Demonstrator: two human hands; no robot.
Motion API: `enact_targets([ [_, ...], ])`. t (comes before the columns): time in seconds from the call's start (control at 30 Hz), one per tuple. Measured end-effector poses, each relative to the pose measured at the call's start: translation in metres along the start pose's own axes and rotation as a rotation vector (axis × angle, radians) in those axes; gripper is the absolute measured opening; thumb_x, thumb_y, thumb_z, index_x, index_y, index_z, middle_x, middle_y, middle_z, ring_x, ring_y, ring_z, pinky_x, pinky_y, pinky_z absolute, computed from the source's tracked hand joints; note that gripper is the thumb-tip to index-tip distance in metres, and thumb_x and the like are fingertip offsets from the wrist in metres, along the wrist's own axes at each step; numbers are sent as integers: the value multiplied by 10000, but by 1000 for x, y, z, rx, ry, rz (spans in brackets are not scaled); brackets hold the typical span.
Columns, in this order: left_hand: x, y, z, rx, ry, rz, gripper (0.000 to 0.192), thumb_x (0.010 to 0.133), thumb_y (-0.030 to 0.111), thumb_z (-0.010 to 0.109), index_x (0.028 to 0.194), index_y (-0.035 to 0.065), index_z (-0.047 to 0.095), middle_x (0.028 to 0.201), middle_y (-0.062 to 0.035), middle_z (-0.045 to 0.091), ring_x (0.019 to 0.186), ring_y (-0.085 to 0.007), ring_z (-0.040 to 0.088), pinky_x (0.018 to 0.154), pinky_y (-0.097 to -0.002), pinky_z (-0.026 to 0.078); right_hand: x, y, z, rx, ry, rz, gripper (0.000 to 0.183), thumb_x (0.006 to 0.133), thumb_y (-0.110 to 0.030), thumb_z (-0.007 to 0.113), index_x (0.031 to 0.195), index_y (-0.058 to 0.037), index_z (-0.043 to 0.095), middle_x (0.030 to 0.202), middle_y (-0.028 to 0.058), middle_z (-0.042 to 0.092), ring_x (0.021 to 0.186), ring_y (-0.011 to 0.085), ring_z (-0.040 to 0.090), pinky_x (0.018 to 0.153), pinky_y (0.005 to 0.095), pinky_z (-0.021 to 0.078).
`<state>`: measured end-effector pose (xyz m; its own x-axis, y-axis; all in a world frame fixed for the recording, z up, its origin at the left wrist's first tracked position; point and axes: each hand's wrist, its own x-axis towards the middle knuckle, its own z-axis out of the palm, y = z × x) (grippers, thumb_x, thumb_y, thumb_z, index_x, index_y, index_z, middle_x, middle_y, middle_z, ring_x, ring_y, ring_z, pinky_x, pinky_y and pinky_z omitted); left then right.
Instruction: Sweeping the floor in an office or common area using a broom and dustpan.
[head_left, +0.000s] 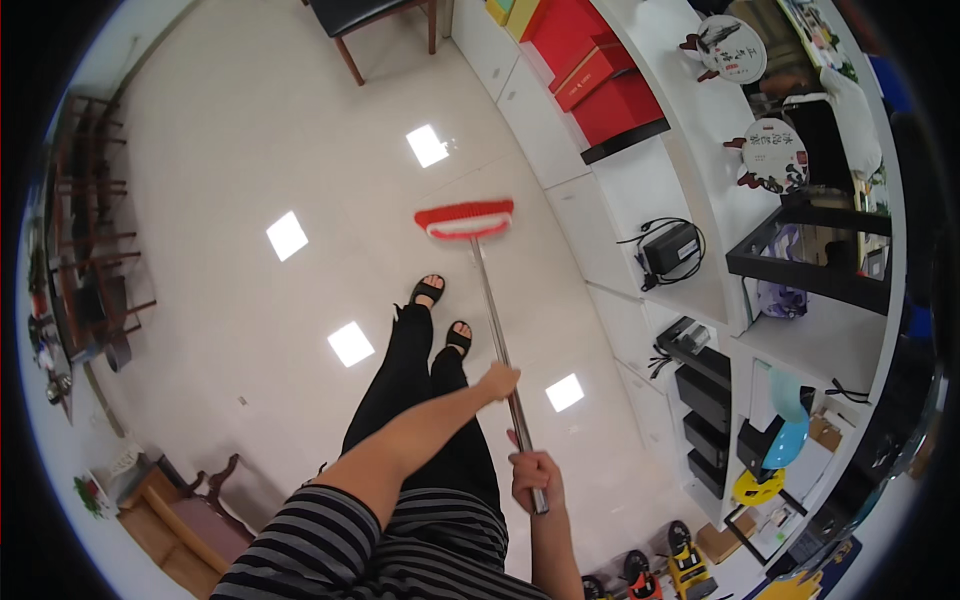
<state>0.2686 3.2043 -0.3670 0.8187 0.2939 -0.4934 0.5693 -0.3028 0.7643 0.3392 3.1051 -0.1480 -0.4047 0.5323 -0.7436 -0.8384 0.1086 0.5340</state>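
A push-style broom with a long metal handle (491, 315) slants across the floor before me. Its broom head (465, 219) has red bristles and a white band, looks slightly blurred, and rests on the pale tiles ahead of my feet. My left hand (498, 381) is wrapped around the handle about midway along it. Lower down, my right hand (535, 478) grips the handle close to its end, which pokes out below the fingers.
Glossy floor tiles (225, 315) reflect square lights. White cabinets and shelves (585, 225) line the right side, holding red boxes (607, 90) and a black power adapter (671, 249). Toy vehicles (686, 562) stand lower right. A black-topped stool (360, 15) is ahead; wooden chairs (97, 247) are left.
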Motion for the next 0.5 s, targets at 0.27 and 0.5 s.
enact_targets([
  [0.27,-10,143,102,-1311,-379,-664,338,790,341,459,969,65,536,851,-84,589,734,-221,595,693,-433,462,-107,3,-14,51,144,-131,358,795,-6,340,1115,148,388,607,32,358,393,63,355,357,171,354],
  [0.5,-40,158,38,-1640,-163,-537,244,775,334,487,736,93,497,602,-24,443,505,-153,429,550,-328,440,-107,26,30,-332,407,-29,284,812,-22,408,1082,67,411,625,20,368,426,62,345,379,175,339],
])
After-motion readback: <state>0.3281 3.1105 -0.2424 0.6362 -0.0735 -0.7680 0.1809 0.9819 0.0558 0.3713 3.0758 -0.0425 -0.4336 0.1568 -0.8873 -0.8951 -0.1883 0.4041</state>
